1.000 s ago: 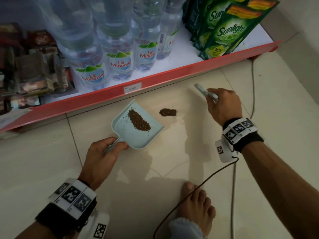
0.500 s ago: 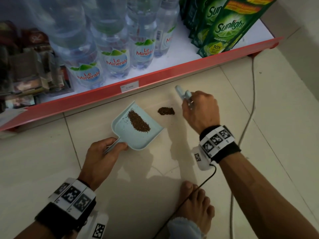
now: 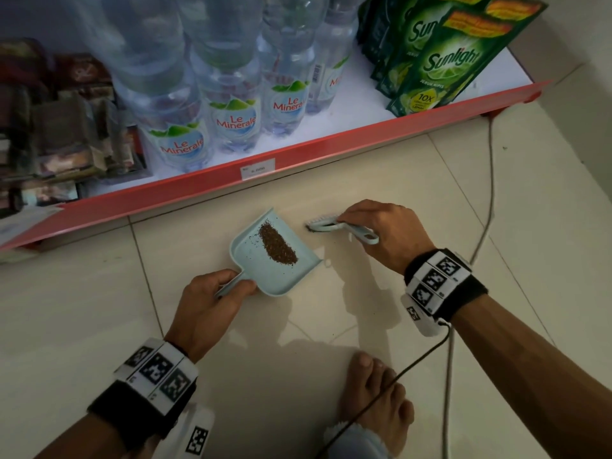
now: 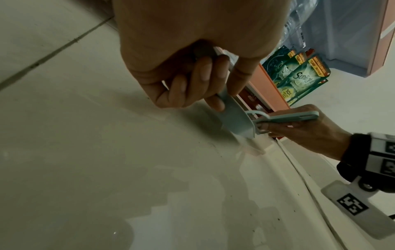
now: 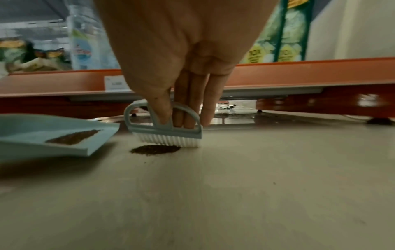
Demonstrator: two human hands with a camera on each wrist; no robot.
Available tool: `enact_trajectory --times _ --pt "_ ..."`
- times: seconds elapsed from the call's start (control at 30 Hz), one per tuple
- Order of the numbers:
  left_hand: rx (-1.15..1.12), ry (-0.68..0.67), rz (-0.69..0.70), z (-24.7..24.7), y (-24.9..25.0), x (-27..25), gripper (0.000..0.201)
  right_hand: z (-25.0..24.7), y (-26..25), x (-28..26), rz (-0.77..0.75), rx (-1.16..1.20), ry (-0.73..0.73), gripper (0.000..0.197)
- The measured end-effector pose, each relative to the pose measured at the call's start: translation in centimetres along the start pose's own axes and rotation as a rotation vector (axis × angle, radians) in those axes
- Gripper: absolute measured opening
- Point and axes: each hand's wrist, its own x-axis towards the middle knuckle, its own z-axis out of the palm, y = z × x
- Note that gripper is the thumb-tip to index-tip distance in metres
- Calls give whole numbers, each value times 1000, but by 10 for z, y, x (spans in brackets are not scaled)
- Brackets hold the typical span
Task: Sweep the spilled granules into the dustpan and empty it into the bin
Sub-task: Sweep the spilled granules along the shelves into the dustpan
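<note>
The right hand [image 3: 387, 233] grips the pale-blue white-bristled brush [image 5: 169, 133] just behind the small brown granule pile [image 5: 156, 149]. The left hand [image 3: 212, 303] holds the pale-blue plastic dustpan [image 3: 261, 276] by its handle. The stroke should be short and low toward the dustpan, whose lip belongs flat on the floor.

Pale blue dustpan [image 3: 265, 260], brown granules [image 5: 156, 149] (dark), white-bristled brush [image 5: 169, 135]

The head view looks steeply down from above at the floor [image 3: 99, 326] before a shelf [image 3: 331, 150]. Both wrist views sit low, close behind the fingers, skimming the floor toward the shelf. All 3 share the dustpan [image 3: 261, 276] and brush [image 3: 334, 223].
</note>
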Motion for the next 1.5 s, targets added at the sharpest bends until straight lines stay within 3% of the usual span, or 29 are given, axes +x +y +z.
enact_trajectory --times 0.13,0.23,0.5,0.8,0.9,0.97,1.1,1.23,1.37,1.5 --pt "24 14 -9 10 -3 5 23 2 10 -4 205 234 274 21" --pt "56 8 3 17 -4 7 28 4 12 -3 337 237 404 21" --pt "152 -7 -35 24 4 11 52 10 -11 -2 335 -62 157 24" --pt "165 -21 -61 34 8 17 49 8 -44 -6 214 -70 -15 30" --pt "166 -17 -61 37 8 18 49 7 -49 -8 179 156 8 30" --pt "165 -14 -58 38 7 18 46 5 -51 -8 207 311 122 25" --pt "165 -15 -52 38 4 18 40 -2 -45 -5 233 192 288 22" --pt "177 -19 -48 38 5 18 42 0 -42 -4 262 9 135 25" --pt "182 -23 -56 38 6 17 45 13 -62 -11 151 77 -10 26" --pt "186 -18 -80 37 5 15 48 13 -67 -12 160 202 130 26"
